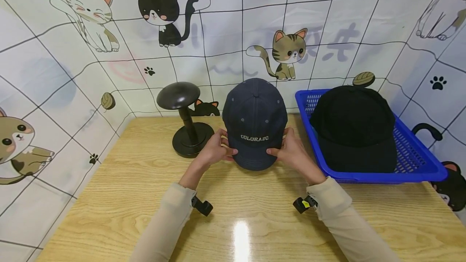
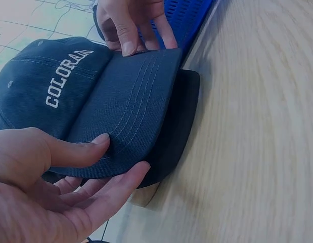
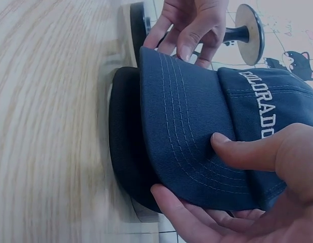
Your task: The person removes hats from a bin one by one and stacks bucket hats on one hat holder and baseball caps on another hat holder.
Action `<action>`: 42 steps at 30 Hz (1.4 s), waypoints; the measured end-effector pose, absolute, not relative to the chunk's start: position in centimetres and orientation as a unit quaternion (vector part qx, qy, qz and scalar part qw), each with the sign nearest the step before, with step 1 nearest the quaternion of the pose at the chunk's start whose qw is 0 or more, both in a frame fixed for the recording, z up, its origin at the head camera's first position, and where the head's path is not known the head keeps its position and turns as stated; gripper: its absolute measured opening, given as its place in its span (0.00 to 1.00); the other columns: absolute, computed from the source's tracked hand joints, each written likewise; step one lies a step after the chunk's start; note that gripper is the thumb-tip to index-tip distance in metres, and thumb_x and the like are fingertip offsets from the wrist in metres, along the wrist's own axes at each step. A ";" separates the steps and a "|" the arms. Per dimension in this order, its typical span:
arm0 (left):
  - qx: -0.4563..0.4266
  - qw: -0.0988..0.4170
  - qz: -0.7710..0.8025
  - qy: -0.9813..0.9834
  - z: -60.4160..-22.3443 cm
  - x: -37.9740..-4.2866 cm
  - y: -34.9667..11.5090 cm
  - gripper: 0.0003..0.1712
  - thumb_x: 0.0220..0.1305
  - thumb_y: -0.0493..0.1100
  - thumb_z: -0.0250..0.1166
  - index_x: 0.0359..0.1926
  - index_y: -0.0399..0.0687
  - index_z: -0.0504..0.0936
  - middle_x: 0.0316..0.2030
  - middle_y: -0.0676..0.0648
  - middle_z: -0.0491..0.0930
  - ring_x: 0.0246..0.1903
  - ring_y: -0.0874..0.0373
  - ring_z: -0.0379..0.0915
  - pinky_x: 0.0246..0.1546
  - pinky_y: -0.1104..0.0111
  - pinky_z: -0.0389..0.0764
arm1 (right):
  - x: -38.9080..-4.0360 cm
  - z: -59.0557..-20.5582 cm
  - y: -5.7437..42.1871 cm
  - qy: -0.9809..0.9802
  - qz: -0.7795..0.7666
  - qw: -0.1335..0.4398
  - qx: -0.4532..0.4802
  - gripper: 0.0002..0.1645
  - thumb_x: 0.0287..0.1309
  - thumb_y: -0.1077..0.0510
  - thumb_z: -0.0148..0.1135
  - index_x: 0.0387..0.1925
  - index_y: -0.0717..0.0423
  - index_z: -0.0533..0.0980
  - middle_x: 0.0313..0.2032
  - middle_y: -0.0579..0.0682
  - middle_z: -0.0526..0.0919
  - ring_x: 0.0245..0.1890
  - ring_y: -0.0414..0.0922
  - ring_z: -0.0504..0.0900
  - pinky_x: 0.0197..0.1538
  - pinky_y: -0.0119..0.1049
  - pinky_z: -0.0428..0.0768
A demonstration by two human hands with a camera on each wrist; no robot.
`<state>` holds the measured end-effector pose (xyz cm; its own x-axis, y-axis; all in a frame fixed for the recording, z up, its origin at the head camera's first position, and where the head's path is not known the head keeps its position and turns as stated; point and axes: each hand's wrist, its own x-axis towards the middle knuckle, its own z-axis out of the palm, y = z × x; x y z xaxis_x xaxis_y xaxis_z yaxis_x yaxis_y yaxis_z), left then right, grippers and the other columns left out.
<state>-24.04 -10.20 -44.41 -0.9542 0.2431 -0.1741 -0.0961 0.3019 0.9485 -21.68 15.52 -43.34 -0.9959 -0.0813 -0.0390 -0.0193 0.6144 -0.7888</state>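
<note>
In the head view, both hands, left (image 1: 217, 147) and right (image 1: 291, 148), pinched opposite sides of the navy cap (image 1: 255, 112) lettered COLORADO at its brim, above the bench (image 1: 204, 229), between a dark hat stand (image 1: 177, 95) and a blue basket (image 1: 386, 178) holding a black cap (image 1: 353, 124). The left wrist view showed the left thumb atop the brim and a darker brim (image 2: 185, 111) just beneath. The right wrist view showed the right hand gripping likewise.

Hands (image 1: 217, 146) (image 1: 292, 148) hold cap (image 1: 255, 120) (seemingly by brim (image 1: 254, 160)).
</note>
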 end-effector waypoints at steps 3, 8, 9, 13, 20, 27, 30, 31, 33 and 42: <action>0.046 0.137 0.589 0.795 -44.5 -24.0 -10.1 0.28 0.62 0.26 0.70 0.58 0.39 0.66 0.46 0.34 0.82 0.37 0.50 0.87 0.43 0.52 0.89 | -21.7 -43.4 15.5 0.902 -0.431 0.026 -0.026 0.42 0.58 0.57 0.74 0.63 0.67 0.58 0.30 0.60 0.81 0.26 0.47 0.79 0.30 0.37 0.72; 0.039 0.132 0.583 0.801 -44.6 -24.1 -10.0 0.29 0.61 0.27 0.71 0.58 0.40 0.66 0.46 0.34 0.82 0.36 0.49 0.87 0.43 0.53 0.90 | -21.8 -43.5 15.4 0.907 -0.420 0.019 -0.023 0.41 0.58 0.56 0.75 0.62 0.67 0.60 0.30 0.56 0.77 0.30 0.49 0.76 0.31 0.37 0.70; 0.038 0.131 0.579 0.804 -44.7 -24.2 -10.0 0.28 0.62 0.27 0.71 0.57 0.40 0.67 0.46 0.34 0.82 0.36 0.49 0.87 0.42 0.53 0.90 | -21.8 -43.5 15.4 0.908 -0.418 0.018 -0.023 0.41 0.58 0.56 0.75 0.62 0.66 0.60 0.30 0.56 0.76 0.31 0.50 0.75 0.32 0.37 0.69; 0.032 0.127 0.557 0.820 -44.6 -24.2 -9.8 0.28 0.61 0.27 0.71 0.57 0.40 0.67 0.46 0.34 0.83 0.36 0.47 0.88 0.41 0.55 0.90 | -21.8 -43.5 15.4 0.913 -0.407 0.017 -0.018 0.42 0.58 0.55 0.75 0.63 0.66 0.60 0.33 0.57 0.73 0.35 0.51 0.73 0.34 0.38 0.68; 0.030 0.114 0.524 0.844 -44.6 -24.0 -9.7 0.27 0.62 0.29 0.72 0.57 0.40 0.68 0.45 0.35 0.84 0.35 0.45 0.88 0.40 0.56 0.90 | -22.0 -44.1 15.2 0.924 -0.382 0.010 -0.011 0.41 0.58 0.53 0.75 0.62 0.65 0.61 0.35 0.57 0.73 0.36 0.52 0.74 0.36 0.38 0.69; 0.030 0.103 0.508 0.855 -44.7 -23.8 -9.8 0.27 0.62 0.31 0.73 0.57 0.41 0.69 0.44 0.36 0.85 0.34 0.44 0.88 0.40 0.56 0.90 | -21.8 -44.0 15.1 0.928 -0.373 0.019 -0.003 0.42 0.59 0.51 0.75 0.62 0.65 0.60 0.35 0.56 0.72 0.37 0.52 0.74 0.37 0.39 0.69; 0.031 0.097 0.498 0.861 -44.6 -23.6 -9.9 0.28 0.62 0.32 0.74 0.57 0.41 0.70 0.43 0.37 0.84 0.33 0.45 0.88 0.40 0.57 0.90 | -21.7 -44.0 15.1 0.927 -0.374 0.023 -0.007 0.42 0.59 0.51 0.74 0.63 0.66 0.60 0.35 0.57 0.74 0.37 0.52 0.75 0.37 0.39 0.69; 0.031 0.096 0.496 0.863 -44.6 -23.5 -9.9 0.28 0.61 0.32 0.74 0.57 0.41 0.70 0.43 0.37 0.84 0.33 0.46 0.89 0.40 0.57 0.90 | -21.7 -44.0 15.1 0.927 -0.375 0.024 -0.008 0.42 0.59 0.51 0.74 0.63 0.66 0.60 0.35 0.57 0.74 0.36 0.52 0.75 0.36 0.38 0.69; 0.032 0.095 0.492 0.865 -44.4 -23.4 -9.9 0.28 0.61 0.32 0.74 0.58 0.41 0.70 0.42 0.37 0.84 0.33 0.45 0.89 0.40 0.56 0.90 | -21.7 -44.0 15.2 0.926 -0.376 0.026 -0.011 0.43 0.59 0.51 0.74 0.63 0.66 0.59 0.36 0.58 0.74 0.37 0.52 0.75 0.36 0.39 0.70; 0.016 0.100 0.445 0.890 -43.1 -23.2 -10.2 0.31 0.60 0.42 0.78 0.58 0.43 0.71 0.46 0.40 0.84 0.34 0.48 0.89 0.41 0.60 0.88 | -21.0 -42.6 15.1 0.919 -0.391 0.041 -0.026 0.55 0.61 0.52 0.71 0.75 0.71 0.49 0.50 0.68 0.75 0.56 0.62 0.74 0.63 0.60 0.74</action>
<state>-23.22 -10.21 -43.06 -0.9797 0.1163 -0.1635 -0.0611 0.6032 0.7953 -21.03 15.06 -42.58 -0.9953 -0.0790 -0.0554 -0.0149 0.6928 -0.7209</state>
